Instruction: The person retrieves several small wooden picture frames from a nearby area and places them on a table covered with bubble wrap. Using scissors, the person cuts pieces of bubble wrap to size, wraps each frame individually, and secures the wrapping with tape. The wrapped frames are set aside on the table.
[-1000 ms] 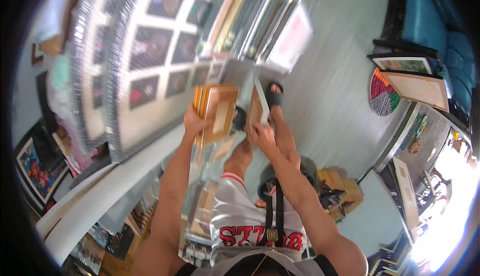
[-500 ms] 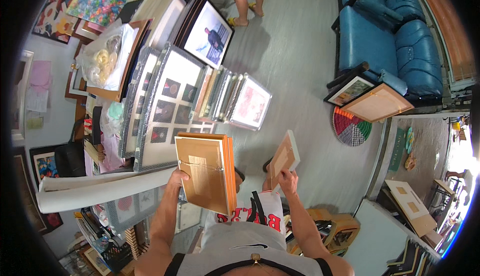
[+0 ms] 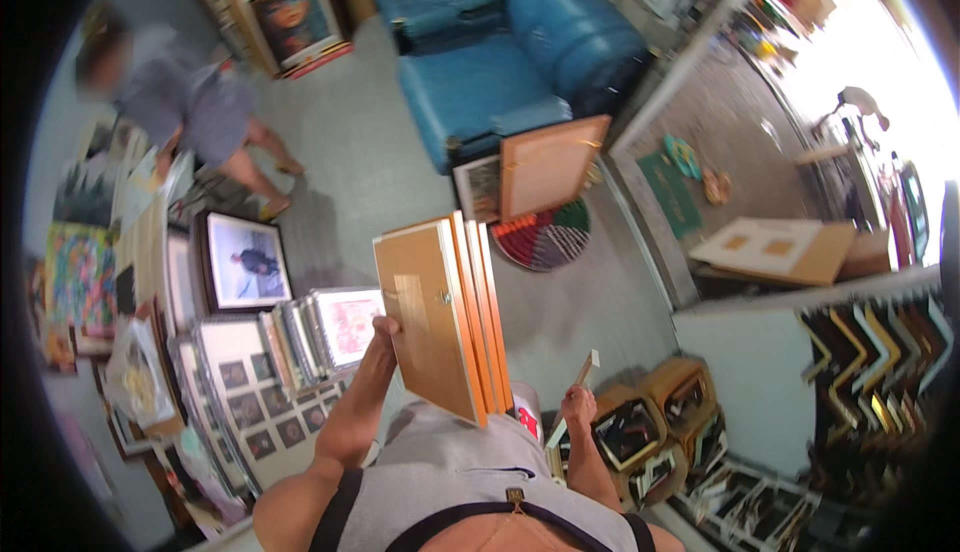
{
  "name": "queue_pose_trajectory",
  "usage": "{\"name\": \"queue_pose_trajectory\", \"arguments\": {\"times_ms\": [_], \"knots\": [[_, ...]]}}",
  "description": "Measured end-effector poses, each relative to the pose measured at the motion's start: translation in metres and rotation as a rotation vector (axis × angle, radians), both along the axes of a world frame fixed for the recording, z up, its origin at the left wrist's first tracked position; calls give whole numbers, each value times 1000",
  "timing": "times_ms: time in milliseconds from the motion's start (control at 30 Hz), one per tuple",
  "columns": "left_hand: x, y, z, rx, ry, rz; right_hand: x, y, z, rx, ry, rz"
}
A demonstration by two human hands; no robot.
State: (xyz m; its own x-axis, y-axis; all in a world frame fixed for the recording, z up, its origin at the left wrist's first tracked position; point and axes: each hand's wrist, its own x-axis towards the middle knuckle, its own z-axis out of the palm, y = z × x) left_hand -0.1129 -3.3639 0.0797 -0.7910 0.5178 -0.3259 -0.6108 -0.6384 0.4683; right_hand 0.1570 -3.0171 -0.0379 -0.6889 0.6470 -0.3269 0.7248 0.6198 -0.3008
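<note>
A stack of picture frames with orange-brown wooden edges is in the grip of my left hand, its fingers mostly hidden by the stack. The tan backing of the outermost one faces me, with a hanging fitting near its side. Lower and to the right, my right hand is closed around a small pale frame, seen almost edge-on. The two hands are apart, in front of my body.
Wrapped frames and a large photo frame stand at left. A person stands beyond. Ahead are a blue sofa, a leaning frame and a round mat. Wooden bins and corner samples are at right.
My view has swung to the right, bringing the doorway and corner samples further in. The stack has turned to show its edges; the small frame has turned edge-on. Both hands keep their hold.
</note>
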Motion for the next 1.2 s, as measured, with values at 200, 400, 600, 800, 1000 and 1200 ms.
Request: {"name": "queue_pose_trajectory", "arguments": {"times_ms": [200,400,600,800,1000,1200], "knots": [[-83,144,16,90,-17,-335,15,25,1,-210,-67,-393],[-160,310,21,154,-55,-616,-21,54,21,-335,-235,-585],[-225,498,36,149,-76,-909,-80,138,63,-311,-246,-797],[-275,668,55,98,8,-975,-146,223,54,-327,-31,-1072],[-318,836,45,170,-9,-1098,-189,338,-2,-447,135,-1149],[-349,1003,74,142,82,-1147,-237,545,9,-497,40,-998]]}}
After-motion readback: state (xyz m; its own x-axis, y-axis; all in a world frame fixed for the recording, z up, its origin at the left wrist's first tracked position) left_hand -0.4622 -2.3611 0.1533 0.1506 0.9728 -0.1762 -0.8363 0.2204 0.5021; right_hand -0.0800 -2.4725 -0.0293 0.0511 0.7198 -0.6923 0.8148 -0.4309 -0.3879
